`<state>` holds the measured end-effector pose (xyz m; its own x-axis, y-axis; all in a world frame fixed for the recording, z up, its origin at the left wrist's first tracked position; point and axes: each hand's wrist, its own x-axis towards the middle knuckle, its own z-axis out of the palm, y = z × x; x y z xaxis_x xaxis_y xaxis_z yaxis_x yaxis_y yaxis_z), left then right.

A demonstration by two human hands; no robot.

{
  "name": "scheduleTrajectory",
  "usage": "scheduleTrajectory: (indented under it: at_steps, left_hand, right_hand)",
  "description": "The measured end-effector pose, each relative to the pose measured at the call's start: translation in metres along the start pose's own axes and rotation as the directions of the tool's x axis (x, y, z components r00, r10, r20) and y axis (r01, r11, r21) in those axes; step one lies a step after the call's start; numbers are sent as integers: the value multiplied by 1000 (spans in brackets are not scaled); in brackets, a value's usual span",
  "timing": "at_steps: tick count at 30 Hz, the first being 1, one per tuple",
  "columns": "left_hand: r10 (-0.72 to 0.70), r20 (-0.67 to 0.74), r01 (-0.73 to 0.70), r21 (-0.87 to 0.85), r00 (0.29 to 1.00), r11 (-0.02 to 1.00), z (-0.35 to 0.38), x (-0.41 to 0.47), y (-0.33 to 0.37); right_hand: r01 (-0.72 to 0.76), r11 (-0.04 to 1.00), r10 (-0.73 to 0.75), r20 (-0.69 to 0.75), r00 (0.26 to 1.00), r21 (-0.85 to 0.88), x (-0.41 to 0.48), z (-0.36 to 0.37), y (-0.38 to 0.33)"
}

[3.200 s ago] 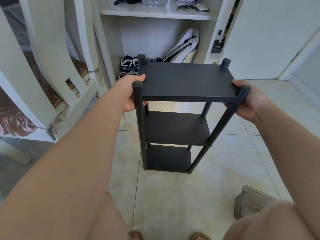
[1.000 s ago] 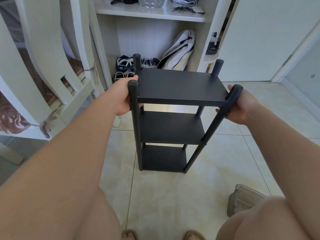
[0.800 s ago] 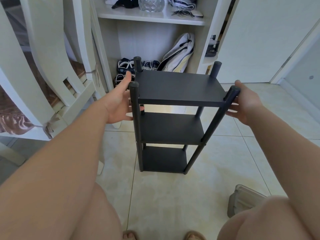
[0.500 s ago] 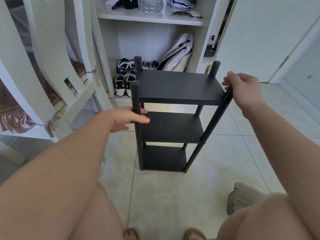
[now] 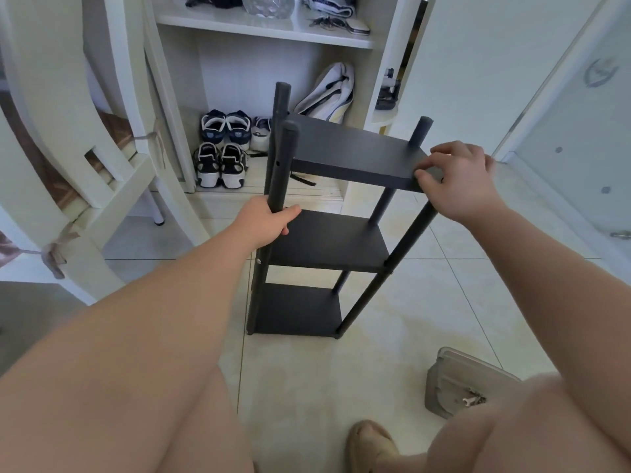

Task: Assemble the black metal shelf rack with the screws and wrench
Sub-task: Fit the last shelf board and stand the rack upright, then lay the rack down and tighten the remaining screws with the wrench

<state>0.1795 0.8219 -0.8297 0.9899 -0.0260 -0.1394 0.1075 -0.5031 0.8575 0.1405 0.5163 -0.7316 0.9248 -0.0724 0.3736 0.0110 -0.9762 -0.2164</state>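
Observation:
The black metal shelf rack [image 5: 327,233] stands on the tiled floor with three shelves and four round posts, tilted a little. My left hand [image 5: 264,221] grips the near left post just above the middle shelf. My right hand [image 5: 457,180] holds the near right corner of the top shelf, thumb under the edge and fingers curled over the top. A small wrench [image 5: 473,400] lies in a grey tray [image 5: 444,380] at the lower right.
White chairs [image 5: 78,158] stand close on the left. A white cabinet [image 5: 259,63] behind the rack holds several shoes [image 5: 222,155] and a bag [image 5: 327,93]. A white door [image 5: 478,63] is at the right. My knees and a foot [image 5: 370,442] fill the bottom.
My left hand dropped from the top shelf's side to the near left post. My right hand moved onto the top shelf's near right corner. The rack has tipped and turned slightly.

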Motion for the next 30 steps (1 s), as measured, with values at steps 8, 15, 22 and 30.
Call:
scheduleTrajectory:
  at_steps: [8,15,22,30]
  left_hand:
    - [268,-55,-265,63,962,962,48,11,63]
    - [367,136,-387,173,920,906,157,3,116]
    - [458,205,-501,390,865,773,261,-2,132]
    - [411,313,-514,584,856,628,305,13,87]
  right_hand:
    - [-73,997,74,-35,997,19,-32,19,70]
    - [-327,908,337,7,942,260,-69,48,145]
    - [-504,634,497,191,847,587,-88,53,215]
    - [-492,559,503,198,841,668,-93,65,234]
